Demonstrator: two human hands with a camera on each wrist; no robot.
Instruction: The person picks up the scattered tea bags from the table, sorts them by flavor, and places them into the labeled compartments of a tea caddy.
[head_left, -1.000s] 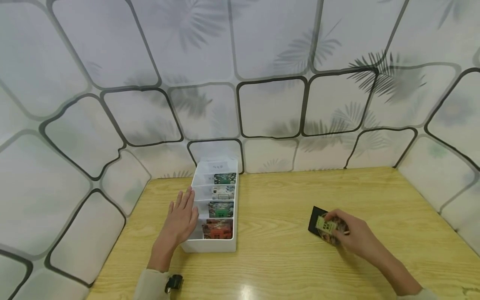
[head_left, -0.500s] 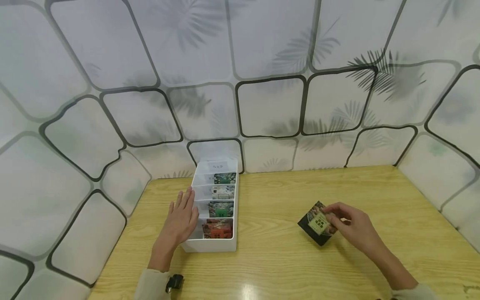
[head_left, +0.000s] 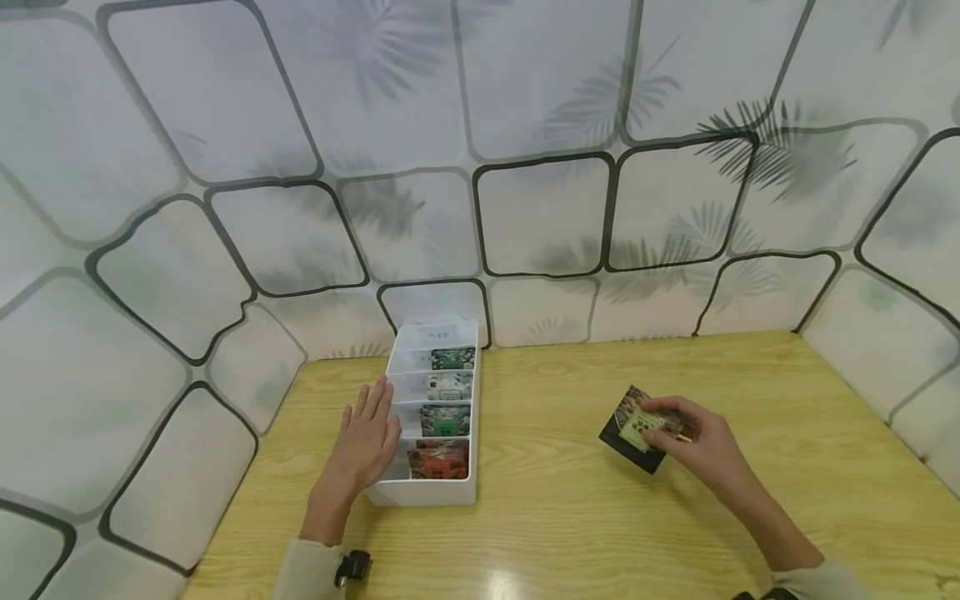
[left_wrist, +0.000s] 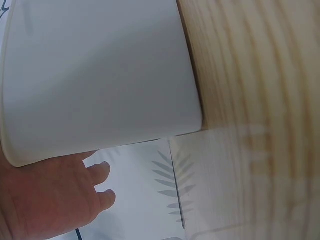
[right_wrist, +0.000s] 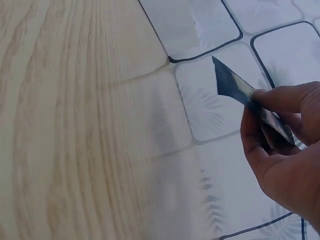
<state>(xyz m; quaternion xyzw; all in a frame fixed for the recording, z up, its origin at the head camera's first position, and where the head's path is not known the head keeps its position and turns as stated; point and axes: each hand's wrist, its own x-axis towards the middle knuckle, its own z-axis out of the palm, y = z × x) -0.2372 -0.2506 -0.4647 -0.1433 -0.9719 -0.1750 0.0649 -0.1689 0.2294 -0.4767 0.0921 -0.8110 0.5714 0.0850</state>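
Note:
A dark sachet with a pale yellow-green label is pinched between the thumb and fingers of my right hand, over the right part of the table. The right wrist view shows the sachet nearly edge-on in the right hand. My left hand lies along the left rim of a white divided box, fingers straight. In the left wrist view the box wall hides part of that hand. Inside the box are red sachets, green sachets, white sachets and dark green sachets.
The box stands on a wood-grain table, its far end near the back wall. A patterned side wall rises along the table's right edge. A label marks the box's far end.
The right hand has turned the sachet and carried it slightly left and away from me. The left hand stays at the box rim.

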